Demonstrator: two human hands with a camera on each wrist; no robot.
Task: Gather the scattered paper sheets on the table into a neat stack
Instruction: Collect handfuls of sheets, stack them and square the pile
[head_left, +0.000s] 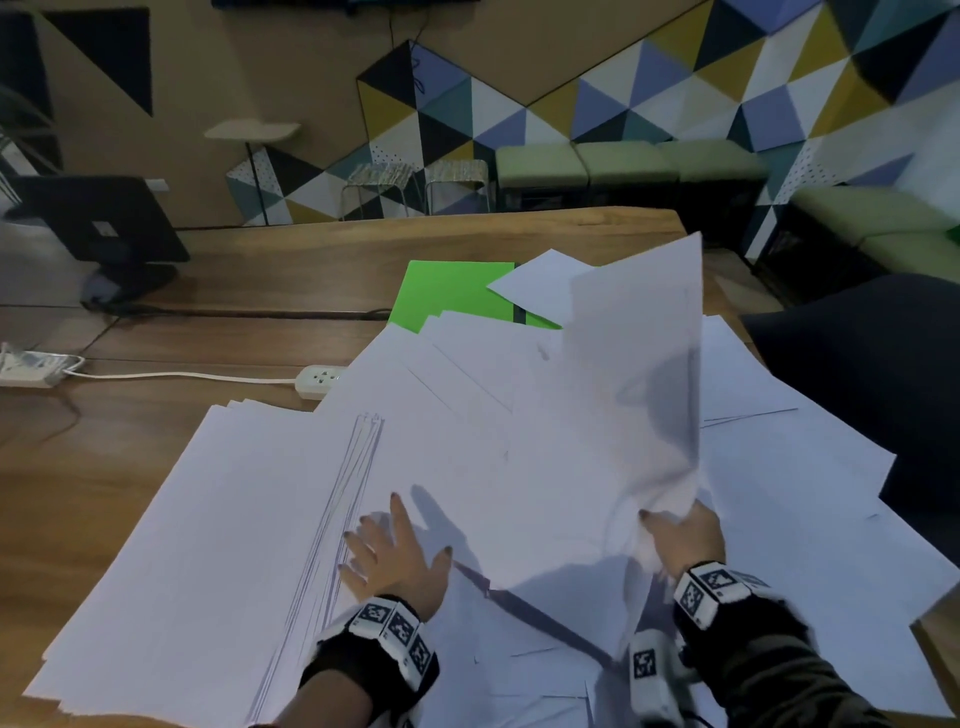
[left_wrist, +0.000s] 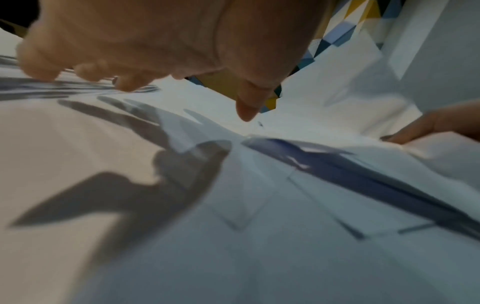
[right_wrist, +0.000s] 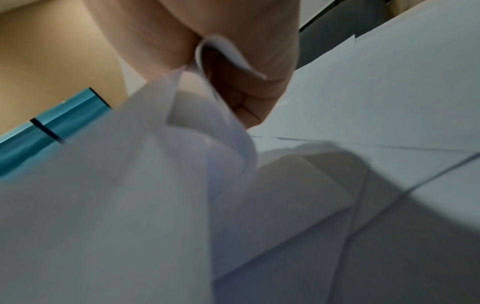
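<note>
Head view: white paper sheets (head_left: 467, 415) lie spread and overlapping across the near part of a wooden table (head_left: 260, 275), with a thicker, roughly squared pile (head_left: 197, 545) at the left whose fanned edges show as fine lines. The left hand (head_left: 397, 556) lies flat on the paper beside that pile, fingers straight and spread, holding nothing. The right hand (head_left: 680, 535) grips the crumpled lower corner of a raised sheet (head_left: 639, 374), which stands nearly upright above the others. Beyond the paper lie a green folder (head_left: 452, 291), partly covered by sheets, and a white power strip (head_left: 319, 381) with its cord running to the left; a dark monitor (head_left: 98, 218) stands at the far left of the table, and a dark chair back (head_left: 872, 374) is at the right edge. Left wrist view: the left hand (left_wrist: 155, 41) hovers low over or on the paper, its fingers (left_wrist: 246, 102) extended and casting a shadow on the sheets; the right hand's fingers (left_wrist: 428, 129) appear at the right, on the bent sheet. The picture is blurred, so actual contact of the palm cannot be told. Right wrist view: the right hand (right_wrist: 233, 61) is closed round a curled fold of the raised sheet (right_wrist: 155, 164), thumb and fingers pinching it; flat sheets (right_wrist: 389, 102) lie beneath and to the right.
</note>
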